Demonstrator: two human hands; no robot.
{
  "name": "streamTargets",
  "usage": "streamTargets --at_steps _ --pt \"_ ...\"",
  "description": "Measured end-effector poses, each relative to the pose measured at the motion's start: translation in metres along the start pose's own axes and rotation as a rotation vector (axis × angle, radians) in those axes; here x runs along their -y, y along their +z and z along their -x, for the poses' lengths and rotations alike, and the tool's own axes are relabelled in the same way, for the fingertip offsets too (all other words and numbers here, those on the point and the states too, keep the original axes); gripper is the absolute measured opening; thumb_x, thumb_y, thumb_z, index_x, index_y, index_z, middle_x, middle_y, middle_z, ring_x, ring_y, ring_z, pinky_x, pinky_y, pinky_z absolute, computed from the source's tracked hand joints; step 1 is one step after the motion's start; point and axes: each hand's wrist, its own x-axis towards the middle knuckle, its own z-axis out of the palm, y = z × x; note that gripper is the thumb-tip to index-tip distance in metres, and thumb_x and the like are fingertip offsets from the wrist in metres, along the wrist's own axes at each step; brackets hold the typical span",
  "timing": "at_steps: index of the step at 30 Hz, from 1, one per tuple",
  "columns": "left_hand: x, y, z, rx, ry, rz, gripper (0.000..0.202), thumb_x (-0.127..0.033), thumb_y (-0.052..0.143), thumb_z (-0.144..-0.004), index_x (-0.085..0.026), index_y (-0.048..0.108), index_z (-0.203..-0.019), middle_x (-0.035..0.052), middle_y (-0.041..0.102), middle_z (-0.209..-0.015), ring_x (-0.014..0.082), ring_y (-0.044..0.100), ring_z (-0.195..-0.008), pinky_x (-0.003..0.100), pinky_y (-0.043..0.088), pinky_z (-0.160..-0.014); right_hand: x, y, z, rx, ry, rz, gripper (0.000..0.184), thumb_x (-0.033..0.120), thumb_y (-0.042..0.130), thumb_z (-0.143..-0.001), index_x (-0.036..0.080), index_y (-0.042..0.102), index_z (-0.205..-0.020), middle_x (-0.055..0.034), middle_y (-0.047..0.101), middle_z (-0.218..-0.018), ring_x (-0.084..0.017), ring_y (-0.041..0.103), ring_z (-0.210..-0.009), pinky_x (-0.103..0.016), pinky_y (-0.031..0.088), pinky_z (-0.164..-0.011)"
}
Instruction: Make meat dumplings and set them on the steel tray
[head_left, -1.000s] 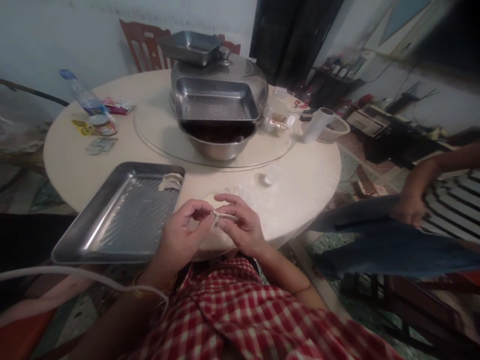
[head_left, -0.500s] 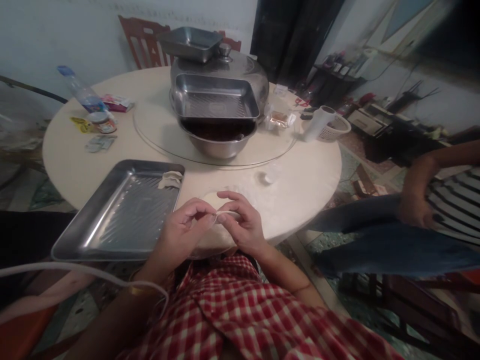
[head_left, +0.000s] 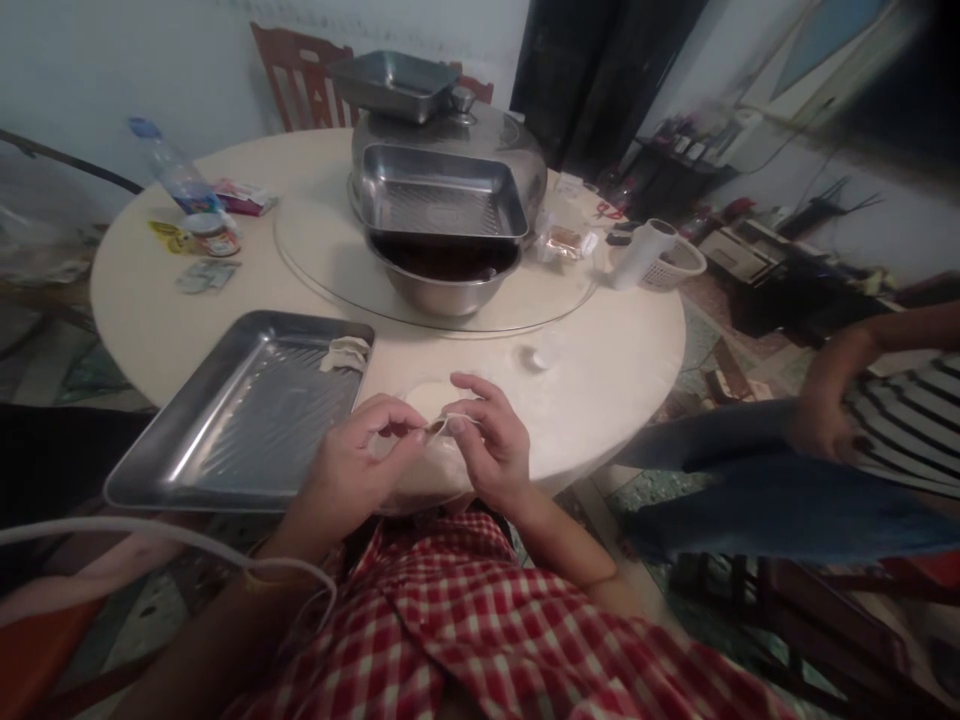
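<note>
Pinching with nearly closed fingers [head_left: 390, 411], left hand [head_left: 358, 457] and right hand [head_left: 499, 447] share the dough [head_left: 444, 424], its long edge crosswise between them.

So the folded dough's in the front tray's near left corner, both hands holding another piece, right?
No: the head view shows folded dough in the far right corner of the front tray; left hand and right hand do hold another piece.

On bench [head_left: 600, 380]: at left, tray [head_left: 247, 430] with dumplings [head_left: 345, 356] in far right corner; behind, bowl [head_left: 446, 297] beneath second pan [head_left: 450, 213]; at right, basket [head_left: 676, 265].
</note>
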Motion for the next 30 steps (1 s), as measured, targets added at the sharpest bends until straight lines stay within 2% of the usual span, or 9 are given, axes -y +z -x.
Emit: streamTargets --at_steps 5,12,17,21,25,30 --pt "-0.001 0.000 0.000 0.013 -0.008 0.064 0.005 -0.023 0.060 -0.085 -0.022 0.064 -0.082 -0.0024 0.061 -0.078 0.0117 0.057 -0.073 0.024 0.044 -0.067 0.002 0.004 -0.001 0.023 -0.064 0.027 0.011 0.019 0.054 -0.092 0.021 0.064 -0.093 -0.0070 0.069 -0.096 -0.019 0.062 -0.114 -0.030 0.058 -0.080" --pt "-0.006 -0.001 0.004 -0.013 0.007 0.011 0.008 -0.024 0.059 -0.086 -0.022 0.067 -0.085 -0.0018 0.064 -0.081 0.0124 0.060 -0.076 0.024 0.046 -0.072 0.004 0.004 0.000 0.070 -0.012 -0.017 0.012 0.022 0.053 -0.092 0.020 0.065 -0.094 -0.0089 0.068 -0.106 -0.019 0.061 -0.117 -0.032 0.057 -0.085" --pt "-0.005 0.001 0.007 -0.079 -0.104 -0.049 0.010 -0.032 0.062 -0.083 -0.022 0.066 -0.083 -0.0019 0.065 -0.075 0.0143 0.060 -0.070 0.026 0.048 -0.070 0.007 0.004 -0.001 0.101 0.005 -0.073 0.012 0.022 0.054 -0.092 0.022 0.066 -0.095 -0.0084 0.068 -0.105 -0.020 0.060 -0.118 -0.034 0.057 -0.087" --pt "-0.003 0.002 0.007 -0.092 -0.121 -0.046 0.013 -0.034 0.063 -0.082 -0.022 0.066 -0.085 -0.0015 0.065 -0.074 0.0146 0.060 -0.069 0.026 0.049 -0.069 0.008 0.002 -0.001 0.150 0.038 -0.086 0.014 0.028 0.053 -0.093 0.022 0.065 -0.096 -0.0097 0.066 -0.112 -0.020 0.060 -0.117 -0.036 0.058 -0.088" --pt "-0.003 0.001 0.008 -0.102 -0.113 -0.026 0.011 -0.032 0.062 -0.082 -0.022 0.066 -0.082 -0.0014 0.065 -0.075 0.0146 0.059 -0.071 0.027 0.048 -0.071 0.010 0.000 0.000 0.217 0.086 -0.172 0.018 0.033 0.061 -0.088 0.022 0.064 -0.102 -0.0112 0.059 -0.126 -0.020 0.059 -0.119 -0.030 0.062 -0.077" --pt "-0.009 -0.002 0.005 -0.042 -0.133 0.072 0.014 -0.032 0.058 -0.083 -0.022 0.066 -0.078 0.0004 0.065 -0.072 0.0159 0.058 -0.066 0.029 0.048 -0.065 0.010 0.003 -0.001 0.167 0.165 -0.227 0.012 0.032 0.064 -0.086 0.021 0.066 -0.093 -0.0105 0.060 -0.124 -0.020 0.063 -0.112 -0.025 0.063 -0.067"
